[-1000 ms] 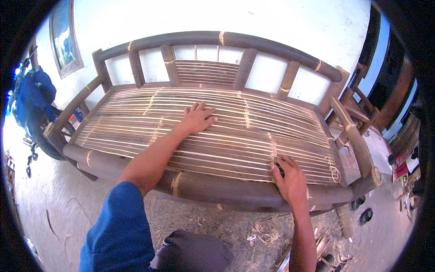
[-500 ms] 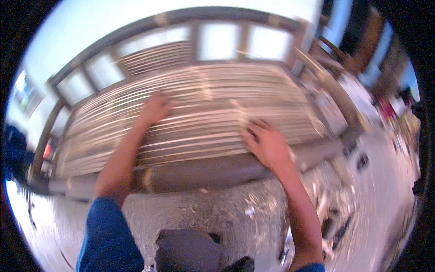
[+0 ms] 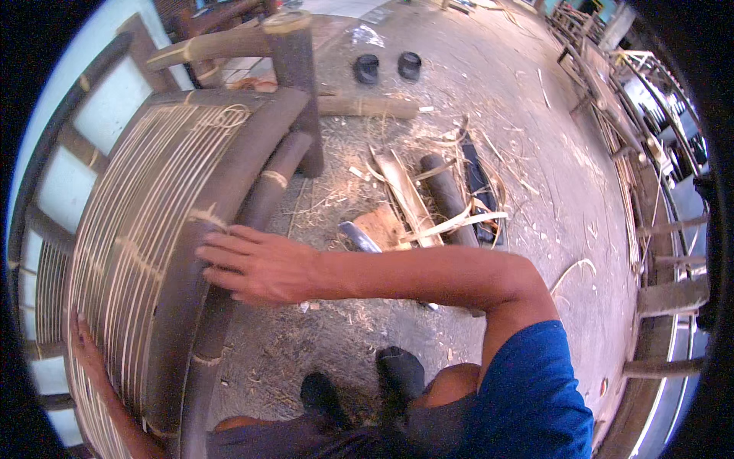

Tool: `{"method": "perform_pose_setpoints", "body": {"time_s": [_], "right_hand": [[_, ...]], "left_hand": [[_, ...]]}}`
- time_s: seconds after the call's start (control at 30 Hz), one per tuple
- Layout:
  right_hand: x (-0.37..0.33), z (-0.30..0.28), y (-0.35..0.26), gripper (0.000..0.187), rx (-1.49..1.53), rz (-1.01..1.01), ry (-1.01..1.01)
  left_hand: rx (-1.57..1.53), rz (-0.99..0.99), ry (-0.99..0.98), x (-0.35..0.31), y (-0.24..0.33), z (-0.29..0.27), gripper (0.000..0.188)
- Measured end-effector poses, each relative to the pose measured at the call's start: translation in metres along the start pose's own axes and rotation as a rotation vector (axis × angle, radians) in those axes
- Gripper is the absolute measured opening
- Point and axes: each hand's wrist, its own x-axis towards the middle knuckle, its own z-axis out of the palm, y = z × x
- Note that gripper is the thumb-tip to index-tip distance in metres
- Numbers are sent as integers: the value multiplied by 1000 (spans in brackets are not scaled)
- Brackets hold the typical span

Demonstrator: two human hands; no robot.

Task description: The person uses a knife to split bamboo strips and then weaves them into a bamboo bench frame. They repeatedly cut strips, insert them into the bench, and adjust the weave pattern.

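Note:
A dark bamboo bench [image 3: 180,329] with a seat of thin pale slats [image 3: 145,199] fills the left side. My right hand [image 3: 248,264] rests on the seat's front rail, its fingers stretched out across it beside a light cane binding [image 3: 205,216]. Nothing is in its grasp. Farther in on the slats lies my left hand [image 3: 86,340], low at the left, with its fingers extended and no object visible in them. A coil of loose cane strip [image 3: 229,117] sits at the seat's far corner.
Split bamboo [image 3: 405,191], a dark bamboo length [image 3: 445,187] and a long black object [image 3: 478,172] lie on the floor among shavings. Two black sandals [image 3: 367,69] stand beyond. A stout bamboo post [image 3: 294,84] rises at the bench's end. Wooden frames [image 3: 604,115] line the right.
My view has swung to the right, so the bench now stands at the left and the littered floor shows. My right hand is on the front rail; both hands stay on the bench.

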Motion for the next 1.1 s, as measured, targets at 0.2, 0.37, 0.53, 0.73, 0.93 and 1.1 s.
{"method": "perform_pose_setpoints", "body": {"time_s": [0.2, 0.37, 0.53, 0.73, 0.93, 1.1], "right_hand": [[-184, -45, 12, 27, -5, 1013, -673], [-322, -73, -4, 27, -388, 1563, -515], [-371, -50, -7, 34, -456, 1465, -549], [-359, -59, 14, 31, -453, 1451, -571], [-276, -143, 0, 30, 749, 1567, 377], [-242, -138, -42, 35, 1273, 1512, 517]], "left_hand": [[0, 223, 157, 1, 115, 4, 42], [-50, 585, -20, -5, 252, 47, 39], [-315, 1016, -367, -26, 379, 133, 27], [-373, 1113, -818, -67, 459, 200, 25], [-611, 505, -831, -95, 478, 290, 37], [-1287, -452, -880, -115, 487, 324, 50]]}}
